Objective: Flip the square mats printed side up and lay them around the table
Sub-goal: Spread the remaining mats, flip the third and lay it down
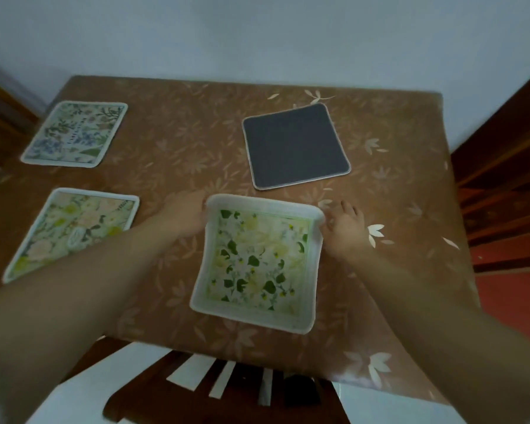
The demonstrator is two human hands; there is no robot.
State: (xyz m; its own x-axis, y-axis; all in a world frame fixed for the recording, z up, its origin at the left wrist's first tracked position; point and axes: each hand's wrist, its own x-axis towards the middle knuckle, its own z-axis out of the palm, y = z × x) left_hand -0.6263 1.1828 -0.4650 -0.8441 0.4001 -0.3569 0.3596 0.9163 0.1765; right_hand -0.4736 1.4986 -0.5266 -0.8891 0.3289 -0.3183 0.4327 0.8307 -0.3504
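Observation:
A square mat with green leaves and pale flowers [257, 264] lies printed side up near the table's front edge. My left hand [185, 217] grips its far left corner and my right hand [341, 229] pinches its far right corner; that far edge looks slightly lifted. Behind it, at the right, another mat [296, 145] lies dark side up. Two printed mats lie face up on the left: a yellow-peach floral one [74, 231] at the front, partly under my left forearm, and a blue-green botanical one [75, 133] at the back.
The table wears a brown cloth with a leaf pattern [196, 142] and stands against a pale wall. A wooden chair back [227, 381] sits at the front edge below me. Dark wooden furniture [502, 179] flanks the right side.

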